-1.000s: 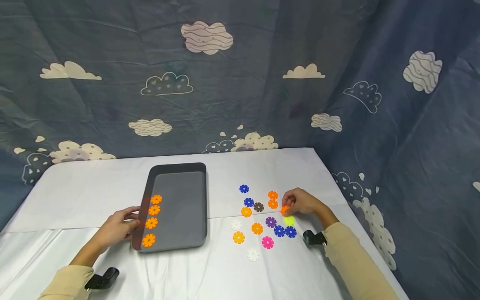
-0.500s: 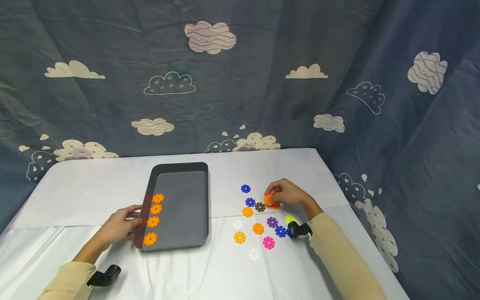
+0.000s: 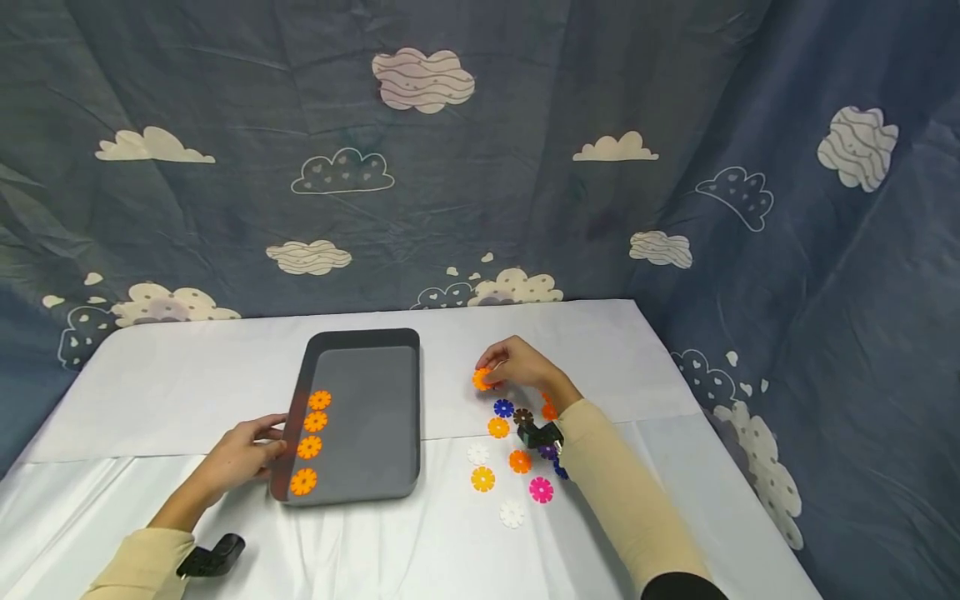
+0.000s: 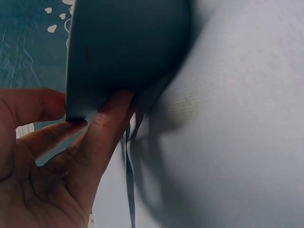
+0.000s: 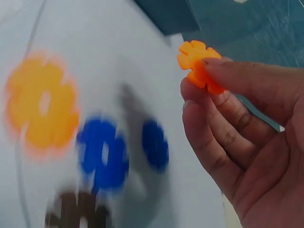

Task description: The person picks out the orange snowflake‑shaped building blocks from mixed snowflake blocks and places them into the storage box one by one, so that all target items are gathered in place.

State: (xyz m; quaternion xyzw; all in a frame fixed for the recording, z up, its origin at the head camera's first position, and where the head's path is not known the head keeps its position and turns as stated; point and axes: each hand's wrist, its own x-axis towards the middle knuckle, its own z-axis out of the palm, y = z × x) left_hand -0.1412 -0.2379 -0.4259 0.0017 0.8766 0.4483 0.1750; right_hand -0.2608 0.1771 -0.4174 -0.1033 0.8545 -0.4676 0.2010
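My right hand (image 3: pixel 517 363) pinches an orange notched plastic disc (image 5: pixel 194 58) between thumb and fingers, held above the table right of the grey tray (image 3: pixel 367 417). A blue disc (image 5: pixel 155 145) lies on the cloth below it in the right wrist view. My left hand (image 3: pixel 243 457) grips the tray's left side, the edge (image 4: pixel 78 107) caught between thumb and fingers in the left wrist view. Inside the tray, several orange discs (image 3: pixel 309 447) form a column along its left side.
Loose discs lie on the white cloth: blue (image 3: pixel 503 408), brown (image 3: pixel 522 416), yellow-orange (image 3: pixel 483 479), pink (image 3: pixel 541 490) and white (image 3: pixel 512 513) among them. My right forearm (image 3: pixel 630 492) covers part of the group. A dark cloud-print curtain (image 3: pixel 480 200) hangs behind the table.
My right hand has travelled left over the loose discs, carrying the orange disc from the right side of the group towards the tray. My left hand stays at the tray's edge.
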